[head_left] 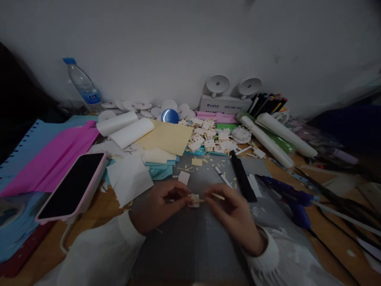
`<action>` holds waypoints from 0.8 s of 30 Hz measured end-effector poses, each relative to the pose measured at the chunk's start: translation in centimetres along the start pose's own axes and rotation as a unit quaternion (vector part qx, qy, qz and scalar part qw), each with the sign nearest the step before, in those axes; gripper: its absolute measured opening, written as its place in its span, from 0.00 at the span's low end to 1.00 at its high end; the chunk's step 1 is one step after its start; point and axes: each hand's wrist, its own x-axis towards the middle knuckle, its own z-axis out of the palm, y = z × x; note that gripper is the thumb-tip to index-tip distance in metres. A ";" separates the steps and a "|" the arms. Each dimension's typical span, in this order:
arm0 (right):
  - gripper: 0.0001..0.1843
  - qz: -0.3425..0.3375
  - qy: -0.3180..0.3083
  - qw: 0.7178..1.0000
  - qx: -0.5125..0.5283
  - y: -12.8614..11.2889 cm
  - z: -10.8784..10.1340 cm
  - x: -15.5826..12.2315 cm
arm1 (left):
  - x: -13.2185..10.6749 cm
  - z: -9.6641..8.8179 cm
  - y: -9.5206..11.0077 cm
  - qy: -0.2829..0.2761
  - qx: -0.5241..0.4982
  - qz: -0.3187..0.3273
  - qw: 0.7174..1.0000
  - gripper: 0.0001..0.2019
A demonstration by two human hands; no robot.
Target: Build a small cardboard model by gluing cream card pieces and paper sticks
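Note:
My left hand (pixel 162 204) and my right hand (pixel 235 216) meet over a grey cutting mat (pixel 193 242). Both pinch a small cream paper piece (pixel 195 200) between their fingertips. A thin cream strip (pixel 217 196) sticks out from the fingers of my right hand. Both wrists are in white sleeves. Just beyond the hands lie a white pen-like tool (pixel 223 177), a black ruler-like bar (pixel 242 180) and scattered paper scraps.
A phone in a pink case (pixel 71 186) lies at the left on pink and blue paper. White paper rolls (pixel 126 129), a yellow sheet (pixel 166 137), a heap of small cut pieces (pixel 208 139), a water bottle (pixel 83 85) and a blue glue gun (pixel 290 196) surround the mat.

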 end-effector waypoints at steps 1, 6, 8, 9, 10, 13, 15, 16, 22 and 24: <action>0.02 0.003 0.007 1.000 0.011 0.0 -0.1 0.1 | 0.0 0.0 0.0 0.007 -0.012 0.000 1.000 0.06; 0.06 0.035 0.011 0.999 0.001 0.2 -0.4 0.4 | 0.2 0.0 -0.3 0.012 -0.086 0.013 0.996 0.08; 0.08 0.038 0.014 0.999 -0.006 0.2 -0.4 0.4 | 0.2 -0.1 -0.5 0.012 -0.103 0.010 0.995 0.10; 0.08 0.037 0.015 0.999 -0.008 0.2 -0.5 0.4 | 0.3 -0.1 -0.6 0.013 -0.107 0.008 0.994 0.10; 0.09 0.039 0.014 0.999 -0.009 0.2 -0.5 0.4 | 0.3 -0.1 -0.6 0.014 -0.108 0.008 0.994 0.11; 0.12 0.056 0.010 0.998 -0.017 0.3 -0.6 0.4 | 0.3 -0.2 -0.7 0.016 -0.107 0.012 0.994 0.11; 0.15 0.066 0.006 0.997 -0.027 0.3 -0.7 0.4 | 0.3 -0.2 -0.7 0.013 -0.107 0.015 0.994 0.11; 0.17 0.067 0.005 0.997 -0.033 0.4 -0.7 0.4 | 0.3 -0.2 -0.7 0.011 -0.106 0.017 0.994 0.11; 0.18 0.042 0.016 0.998 -0.041 1.0 -0.7 0.5 | 0.3 -0.2 -0.3 0.011 -0.091 0.010 0.996 0.10; 0.12 0.032 0.012 0.999 -0.038 1.1 -0.6 0.6 | 0.3 -0.2 -0.3 0.013 -0.096 0.007 0.995 0.09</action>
